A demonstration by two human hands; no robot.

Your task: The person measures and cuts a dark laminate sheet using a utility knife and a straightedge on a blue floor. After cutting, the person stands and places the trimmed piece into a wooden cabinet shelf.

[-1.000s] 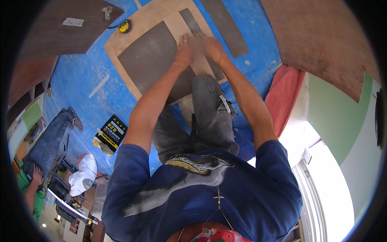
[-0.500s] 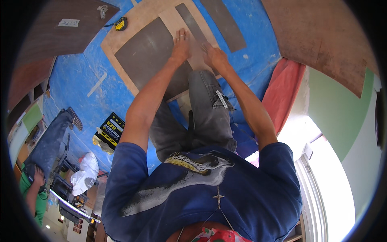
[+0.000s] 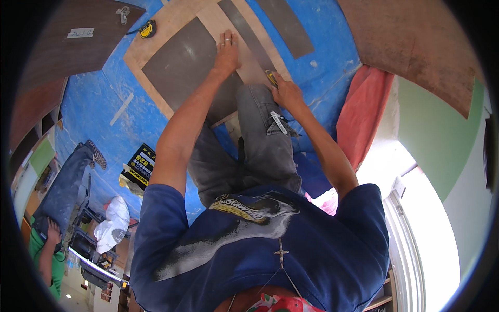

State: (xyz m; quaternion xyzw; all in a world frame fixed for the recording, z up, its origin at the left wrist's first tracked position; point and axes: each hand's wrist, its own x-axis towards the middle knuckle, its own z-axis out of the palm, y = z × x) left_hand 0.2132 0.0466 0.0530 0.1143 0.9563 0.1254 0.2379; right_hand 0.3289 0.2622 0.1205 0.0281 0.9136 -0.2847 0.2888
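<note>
My left hand (image 3: 227, 54) lies with its fingers stretched out on a light wooden strip (image 3: 251, 65), pressing on it near the dark sheet. In my right hand (image 3: 287, 94) is a small yellow-and-black tool that looks like a utility knife (image 3: 271, 78); its tip is too small to make out. It is at the right side of the light strip, by the near end of a narrow dark strip (image 3: 241, 26). Left of the light strip lies a large dark sheet (image 3: 179, 62). All of these rest on a pale wooden board (image 3: 136, 57).
A blue sheet (image 3: 88, 109) covers the floor. On it lie a loose dark strip (image 3: 286, 28), a yellow-and-black tape measure (image 3: 148, 28) and a black-and-yellow container (image 3: 139, 165). Brown panels flank the work, with red cloth (image 3: 364, 114) at right. Another person's hand (image 3: 53, 231) shows far left.
My right hand has drawn back toward me along the strips, and the yellow-and-black tool now shows in it. My left hand stays on the light strip; the whole view has shifted slightly.
</note>
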